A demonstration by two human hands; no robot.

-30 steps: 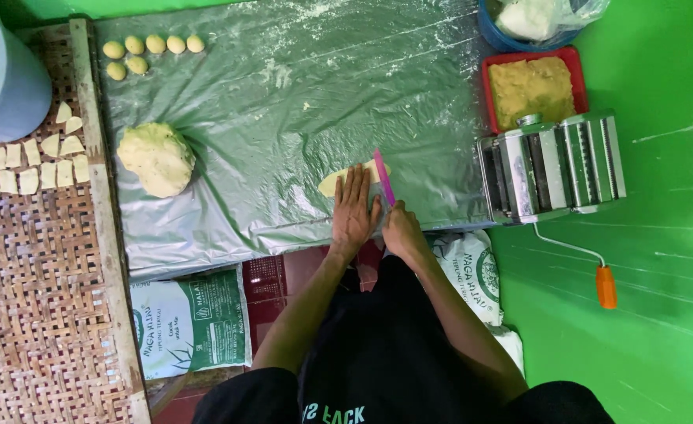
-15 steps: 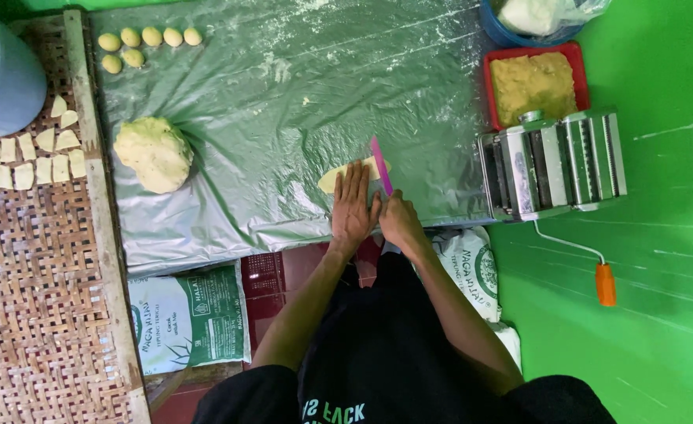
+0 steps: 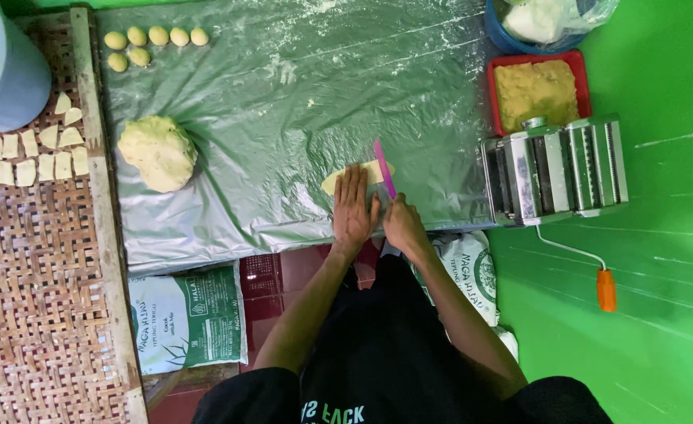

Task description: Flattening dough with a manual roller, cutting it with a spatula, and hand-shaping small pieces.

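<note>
cutting step: left hand (image 3: 354, 210) flat, pinning the pale yellow flattened dough strip (image 3: 356, 174); right hand (image 3: 403, 228) grasping the pink plastic knife (image 3: 384, 168) just right of it. next needs a straight downward press.

The left hand (image 3: 354, 208) lies flat over the strip of dough (image 3: 358, 174), so most of the strip is hidden and only its ends show. The right hand (image 3: 403, 225) covers the handle of the pink cutter (image 3: 384, 177), and its edge is too thin to tell whether it touches the dough. The blue tub (image 3: 9, 71) is cut off at the left edge (its contents only partly seen); the blue bowl (image 3: 511, 39) at the top edge likewise
</note>
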